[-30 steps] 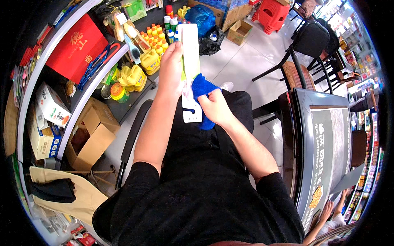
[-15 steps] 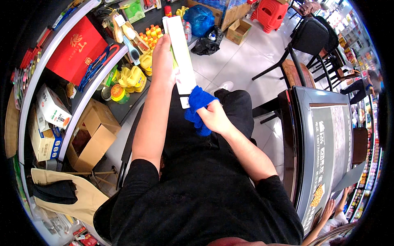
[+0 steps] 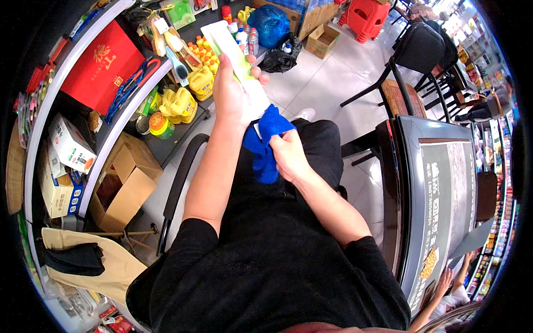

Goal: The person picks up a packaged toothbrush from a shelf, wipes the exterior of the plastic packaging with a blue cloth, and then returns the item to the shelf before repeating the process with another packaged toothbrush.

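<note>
Over my lap I hold a long, flat white package [image 3: 220,36] with a pale green band, tilted with its far end to the left. My left hand [image 3: 232,91] is wrapped round its middle, the thumb on the near side and fingertips showing past the right edge. A blue cloth [image 3: 267,158] is bunched in my right hand [image 3: 288,152], which is closed on it. The cloth lies against the near end of the package and hides that end. What the package contains cannot be made out.
To the left, shelves carry a red box [image 3: 102,69], yellow bottles [image 3: 179,105] and a blue brush [image 3: 179,71]. An open carton [image 3: 125,183] stands below. Black chairs [image 3: 416,50] and a large screen unit [image 3: 438,216] stand right. A co-worker's hand [image 3: 442,286] shows lower right.
The package's far end has swung left, and my left hand has slid slightly right and nearer, its fingertips now showing. The blue cloth has shifted a little right along the package's near end.
</note>
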Tool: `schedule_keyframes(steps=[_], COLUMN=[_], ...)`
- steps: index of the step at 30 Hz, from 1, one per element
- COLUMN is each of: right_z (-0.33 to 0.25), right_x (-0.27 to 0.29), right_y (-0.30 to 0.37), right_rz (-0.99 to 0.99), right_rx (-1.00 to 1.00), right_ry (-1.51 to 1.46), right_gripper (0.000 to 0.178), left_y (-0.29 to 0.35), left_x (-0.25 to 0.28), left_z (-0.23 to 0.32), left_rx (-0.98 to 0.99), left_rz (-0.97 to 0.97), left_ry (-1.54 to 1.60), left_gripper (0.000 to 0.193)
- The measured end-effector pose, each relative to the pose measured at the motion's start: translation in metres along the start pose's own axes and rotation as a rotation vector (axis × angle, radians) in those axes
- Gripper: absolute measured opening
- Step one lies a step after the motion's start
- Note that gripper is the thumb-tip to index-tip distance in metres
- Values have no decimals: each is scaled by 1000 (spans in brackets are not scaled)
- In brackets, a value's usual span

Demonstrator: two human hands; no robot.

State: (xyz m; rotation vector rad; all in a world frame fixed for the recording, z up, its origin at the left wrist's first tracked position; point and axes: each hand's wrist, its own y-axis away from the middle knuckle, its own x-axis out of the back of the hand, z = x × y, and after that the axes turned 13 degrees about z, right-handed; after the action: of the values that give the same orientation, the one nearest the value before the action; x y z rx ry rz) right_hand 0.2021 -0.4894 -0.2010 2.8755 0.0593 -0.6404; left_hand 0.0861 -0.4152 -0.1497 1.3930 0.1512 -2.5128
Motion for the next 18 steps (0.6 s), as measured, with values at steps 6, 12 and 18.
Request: schedule_keyframes(steps=[6,12,18], right_z=[-8,8,-14], right_x=[-16,9,-5], right_y=[1,-17,-7], right_rz=[106,128,-1], right_rx=[45,29,233], right_ry=[-116,86,79], right_gripper=[13,12,13], left_y=[5,6,14], left_x=[-6,0,-4], left_z=[-5,-4,-10], left_rx=[-81,-73,-84], left_rz=[69,47,28], left_ry=[-15,4,-45], left_gripper=[43,45,47])
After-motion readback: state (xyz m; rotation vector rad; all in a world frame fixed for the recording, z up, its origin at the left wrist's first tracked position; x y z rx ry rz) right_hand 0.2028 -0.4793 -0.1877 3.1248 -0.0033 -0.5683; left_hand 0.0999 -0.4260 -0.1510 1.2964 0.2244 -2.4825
